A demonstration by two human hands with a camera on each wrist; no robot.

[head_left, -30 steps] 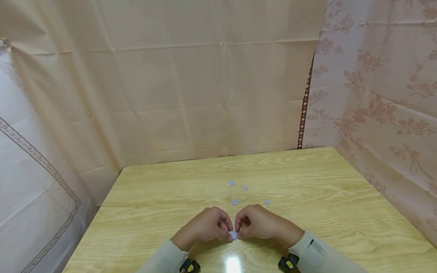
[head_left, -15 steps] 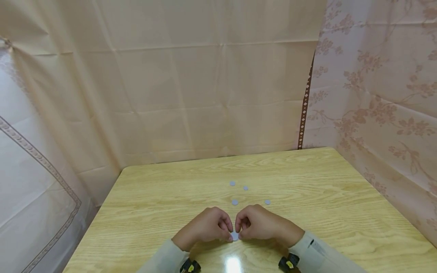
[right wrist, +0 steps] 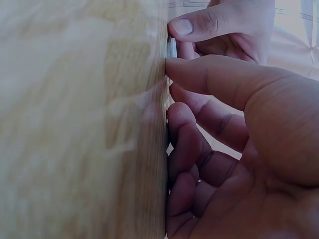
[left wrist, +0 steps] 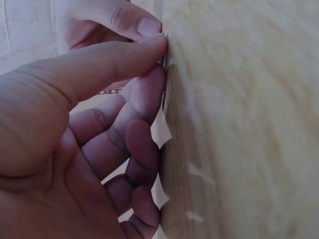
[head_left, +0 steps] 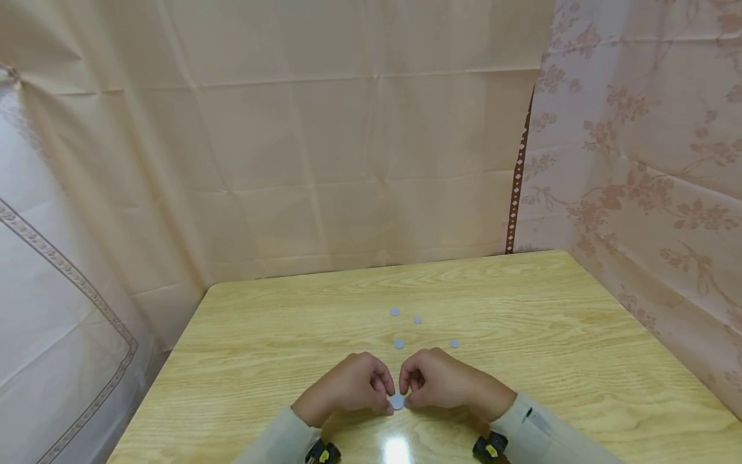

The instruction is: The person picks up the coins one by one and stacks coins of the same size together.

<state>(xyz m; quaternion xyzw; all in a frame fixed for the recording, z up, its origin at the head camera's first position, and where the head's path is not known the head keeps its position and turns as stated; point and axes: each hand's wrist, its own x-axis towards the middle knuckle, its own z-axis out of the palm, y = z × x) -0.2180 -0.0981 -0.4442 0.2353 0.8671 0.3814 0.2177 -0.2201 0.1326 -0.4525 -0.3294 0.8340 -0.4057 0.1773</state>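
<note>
A light-grey, coin-like disc (head_left: pixel 397 402) lies low over the wooden table between my two hands. Seen edge-on in the right wrist view, the disc (right wrist: pixel 173 48) shows a pale rim, like thin layers together. My left hand (head_left: pixel 361 382) has thumb and index fingertip at its left edge, the other fingers curled near the tabletop. From the opposite side, my right hand (head_left: pixel 445 379) brings its thumb and curled index fingertip to the right edge. In the left wrist view, the fingers of my left hand (left wrist: pixel 99 114) hide most of the disc.
Several similar grey discs lie flat beyond my hands: one disc (head_left: pixel 399 344) just ahead, another disc (head_left: pixel 454 343) to the right, and two farther back, including a smaller disc (head_left: pixel 417 319). Curtains (head_left: pixel 348 161) hang around the wooden table (head_left: pixel 278 322).
The disc between my hands shifts slightly right, then back left. My left thumb tip has moved a little left and toward me; the hands otherwise stay in place. The other discs stay put.
</note>
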